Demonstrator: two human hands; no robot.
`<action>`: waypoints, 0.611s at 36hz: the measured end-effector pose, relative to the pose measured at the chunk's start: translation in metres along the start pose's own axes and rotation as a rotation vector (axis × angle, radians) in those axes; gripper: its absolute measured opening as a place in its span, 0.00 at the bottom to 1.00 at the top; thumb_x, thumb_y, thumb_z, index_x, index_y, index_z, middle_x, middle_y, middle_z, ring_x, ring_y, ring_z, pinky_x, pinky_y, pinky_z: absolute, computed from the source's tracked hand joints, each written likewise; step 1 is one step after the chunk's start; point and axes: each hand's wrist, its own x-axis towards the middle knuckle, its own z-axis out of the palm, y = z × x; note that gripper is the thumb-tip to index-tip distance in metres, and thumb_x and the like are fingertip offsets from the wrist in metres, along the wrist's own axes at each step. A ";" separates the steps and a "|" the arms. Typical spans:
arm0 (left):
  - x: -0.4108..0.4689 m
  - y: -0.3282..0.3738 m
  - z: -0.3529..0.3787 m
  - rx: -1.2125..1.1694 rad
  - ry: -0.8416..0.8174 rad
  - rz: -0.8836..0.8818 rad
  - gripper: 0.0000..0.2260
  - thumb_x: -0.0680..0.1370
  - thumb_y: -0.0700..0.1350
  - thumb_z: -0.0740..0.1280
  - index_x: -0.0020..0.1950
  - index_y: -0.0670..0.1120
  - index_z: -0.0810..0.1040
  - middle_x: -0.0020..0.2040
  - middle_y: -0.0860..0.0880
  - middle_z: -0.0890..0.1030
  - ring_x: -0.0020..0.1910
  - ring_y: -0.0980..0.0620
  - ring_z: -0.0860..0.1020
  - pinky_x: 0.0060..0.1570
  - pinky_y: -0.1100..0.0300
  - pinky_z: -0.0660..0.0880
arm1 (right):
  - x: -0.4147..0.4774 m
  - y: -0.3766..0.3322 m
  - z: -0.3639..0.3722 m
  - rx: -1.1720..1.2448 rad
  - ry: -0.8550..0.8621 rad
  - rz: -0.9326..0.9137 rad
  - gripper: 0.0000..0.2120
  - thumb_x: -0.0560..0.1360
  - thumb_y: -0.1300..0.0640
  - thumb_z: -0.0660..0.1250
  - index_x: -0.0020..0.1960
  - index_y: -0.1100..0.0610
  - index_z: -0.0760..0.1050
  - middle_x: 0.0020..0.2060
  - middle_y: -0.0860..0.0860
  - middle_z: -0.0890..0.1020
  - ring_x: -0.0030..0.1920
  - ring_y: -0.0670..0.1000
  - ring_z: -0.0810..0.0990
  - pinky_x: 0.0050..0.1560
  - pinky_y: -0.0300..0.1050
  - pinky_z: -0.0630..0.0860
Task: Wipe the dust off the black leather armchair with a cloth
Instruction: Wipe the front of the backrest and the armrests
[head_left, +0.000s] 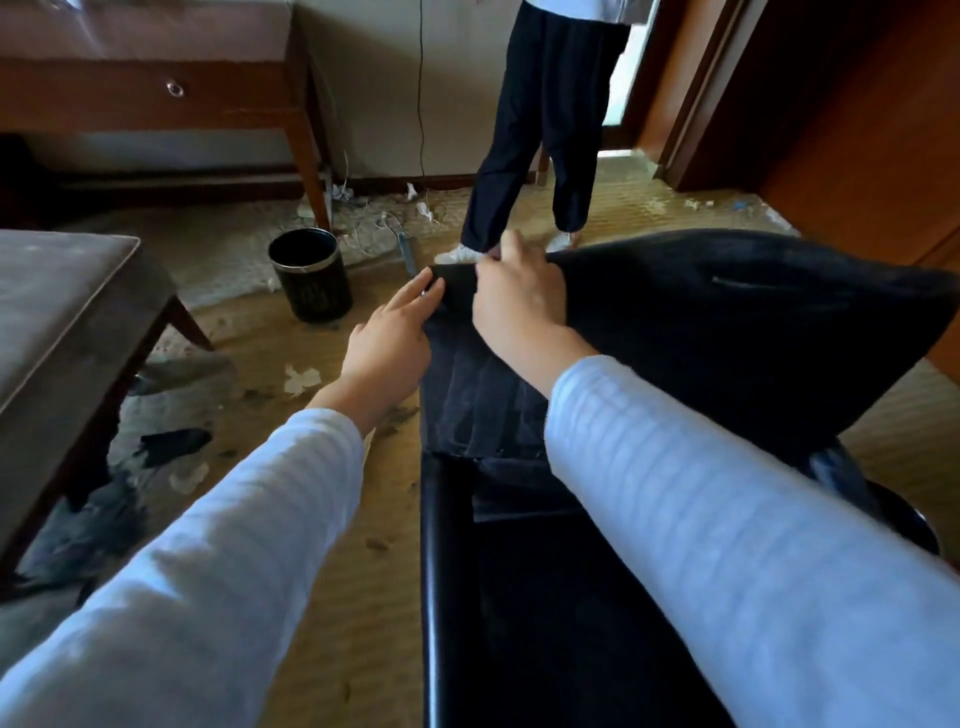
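Fingers of your left hand lie straight and close together, their tips touching the near corner of the black cushion. Your right hand grips that same corner, fingers curled over the edge, with the cushion tilted up off the seat. The black leather armchair sits under your forearms, its bared seat grey with dust. A black bin stands on the floor to your left, and another person stands beyond the cushion.
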 end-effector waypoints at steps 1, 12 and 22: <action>0.001 -0.001 0.001 0.002 0.004 0.005 0.30 0.77 0.35 0.54 0.76 0.57 0.61 0.77 0.60 0.55 0.73 0.50 0.62 0.66 0.44 0.66 | 0.001 -0.011 0.000 -0.006 -0.013 -0.039 0.18 0.79 0.58 0.59 0.68 0.61 0.70 0.66 0.57 0.65 0.63 0.60 0.69 0.56 0.52 0.69; 0.001 0.003 0.005 0.091 0.015 -0.029 0.29 0.78 0.35 0.55 0.75 0.57 0.60 0.77 0.61 0.54 0.72 0.52 0.64 0.64 0.45 0.70 | -0.001 0.017 -0.005 0.012 -0.082 -0.126 0.19 0.78 0.58 0.61 0.68 0.55 0.69 0.66 0.57 0.64 0.65 0.61 0.67 0.58 0.54 0.68; 0.002 0.001 0.000 0.304 -0.064 -0.022 0.31 0.76 0.35 0.57 0.77 0.55 0.57 0.78 0.60 0.48 0.73 0.50 0.64 0.59 0.50 0.68 | -0.019 0.105 -0.027 0.001 -0.123 0.075 0.23 0.76 0.62 0.61 0.70 0.51 0.66 0.61 0.56 0.65 0.60 0.60 0.68 0.55 0.52 0.67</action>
